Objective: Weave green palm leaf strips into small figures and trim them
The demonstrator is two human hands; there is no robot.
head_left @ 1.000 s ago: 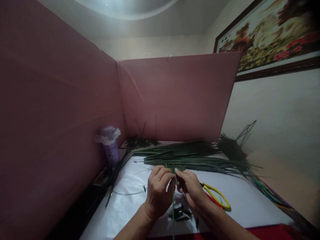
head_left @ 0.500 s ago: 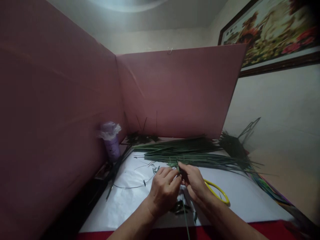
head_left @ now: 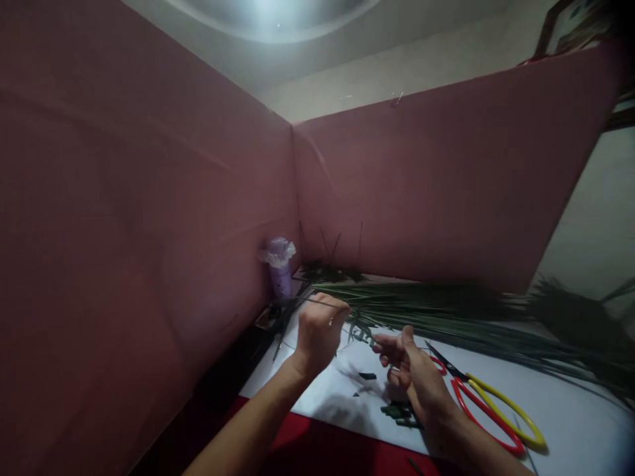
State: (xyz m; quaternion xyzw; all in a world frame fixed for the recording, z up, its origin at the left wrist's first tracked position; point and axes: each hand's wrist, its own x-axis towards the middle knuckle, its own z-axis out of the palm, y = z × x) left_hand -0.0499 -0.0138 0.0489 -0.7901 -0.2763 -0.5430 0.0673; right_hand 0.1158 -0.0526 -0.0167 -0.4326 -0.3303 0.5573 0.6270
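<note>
My left hand [head_left: 320, 327] is closed, thumb and fingers pinching a long thin green leaf strip [head_left: 313, 301] that sticks out to the left. Just right of its fingertips hangs a small piece of looped or folded green leaf [head_left: 361, 332]. My right hand [head_left: 414, 370] is held palm inward, thumb up and apart, fingers loosely bent. Its fingertips are at the lower end of the looped piece; whether they touch it, I cannot tell. Beneath the hands, several short cut leaf pieces [head_left: 397, 413] lie on the white sheet [head_left: 342, 396].
Scissors with yellow and red handles [head_left: 516, 413] lie right of my right hand. Long green leaves [head_left: 436, 307] stretch across the back. A purple cup-like container [head_left: 282, 277] with clear plastic on top stands at the left. Pink panels [head_left: 421, 192] enclose the left and back.
The view has turned left, bringing the scissors into fuller sight. My hands, close together before, have moved apart. The right fingers have loosened, and the strip now points left from my left hand.
</note>
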